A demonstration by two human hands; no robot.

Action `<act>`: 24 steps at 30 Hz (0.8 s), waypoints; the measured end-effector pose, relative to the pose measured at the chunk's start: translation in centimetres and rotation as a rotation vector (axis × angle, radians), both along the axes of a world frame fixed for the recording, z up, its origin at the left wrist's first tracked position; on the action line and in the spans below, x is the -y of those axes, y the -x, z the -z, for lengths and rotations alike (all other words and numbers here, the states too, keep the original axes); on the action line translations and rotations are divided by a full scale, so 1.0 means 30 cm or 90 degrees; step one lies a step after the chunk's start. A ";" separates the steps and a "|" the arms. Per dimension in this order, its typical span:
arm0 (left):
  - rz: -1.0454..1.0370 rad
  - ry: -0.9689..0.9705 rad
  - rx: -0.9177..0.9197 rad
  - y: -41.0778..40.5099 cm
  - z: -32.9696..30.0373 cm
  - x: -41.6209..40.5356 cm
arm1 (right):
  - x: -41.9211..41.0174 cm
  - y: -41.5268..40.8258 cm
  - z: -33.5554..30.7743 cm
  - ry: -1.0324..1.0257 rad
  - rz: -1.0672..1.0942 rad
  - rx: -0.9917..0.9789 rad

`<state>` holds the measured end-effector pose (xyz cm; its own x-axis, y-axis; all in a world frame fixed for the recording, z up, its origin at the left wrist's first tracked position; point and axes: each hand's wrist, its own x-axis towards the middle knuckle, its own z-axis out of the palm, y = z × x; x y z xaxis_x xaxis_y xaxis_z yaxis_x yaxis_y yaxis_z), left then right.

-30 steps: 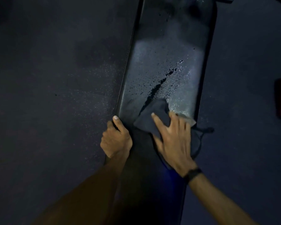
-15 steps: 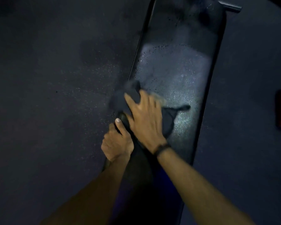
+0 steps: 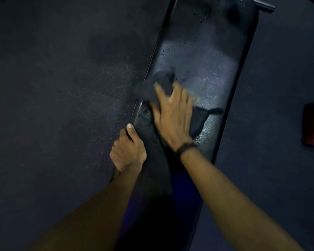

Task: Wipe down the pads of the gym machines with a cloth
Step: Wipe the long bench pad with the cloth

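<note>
Dark cloth point(image 3: 158, 86) crumpled on the wet, glistening black pad point(image 3: 203, 57).

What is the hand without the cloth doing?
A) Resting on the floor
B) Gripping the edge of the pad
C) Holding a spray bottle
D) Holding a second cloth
B: the left hand is curled around the left edge of the pad, thumb on top, while the right hand presses the cloth flat on it.

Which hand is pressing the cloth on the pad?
The right hand, with the wristband, flat on the dark cloth; the left hand only grips the pad edge.
</note>
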<state>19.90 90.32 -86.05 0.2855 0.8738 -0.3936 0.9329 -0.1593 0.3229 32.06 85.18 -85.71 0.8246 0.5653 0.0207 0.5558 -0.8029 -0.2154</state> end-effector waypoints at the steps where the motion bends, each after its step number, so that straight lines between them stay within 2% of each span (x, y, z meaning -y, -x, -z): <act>1: 0.001 0.000 -0.001 0.000 -0.002 0.000 | 0.071 0.083 -0.007 0.000 -0.038 -0.029; 3: 0.002 0.001 0.001 0.000 -0.002 0.002 | 0.244 0.190 -0.021 -0.016 -0.054 -0.068; 6: 0.005 0.001 0.010 -0.003 0.002 0.001 | 0.397 0.131 -0.018 -0.040 0.066 -0.032; 8: 0.004 0.001 0.002 0.006 0.004 0.001 | 0.343 0.012 -0.009 -0.039 0.163 0.013; 10: 0.004 0.004 0.002 0.009 0.003 0.005 | 0.189 -0.121 -0.003 -0.033 0.181 0.041; 14: 0.006 -0.001 0.012 -0.004 0.002 0.002 | -0.177 -0.293 0.009 0.001 -0.016 0.032; 17: 0.008 -0.010 0.014 -0.002 0.020 -0.007 | -0.346 -0.296 0.023 0.089 -0.141 0.061; 20: 0.006 -0.015 0.029 0.001 0.022 -0.005 | -0.362 -0.217 0.032 0.180 -0.201 0.087; 24: -0.038 0.015 0.082 0.006 0.009 -0.015 | -0.298 -0.025 0.031 0.177 -0.225 0.096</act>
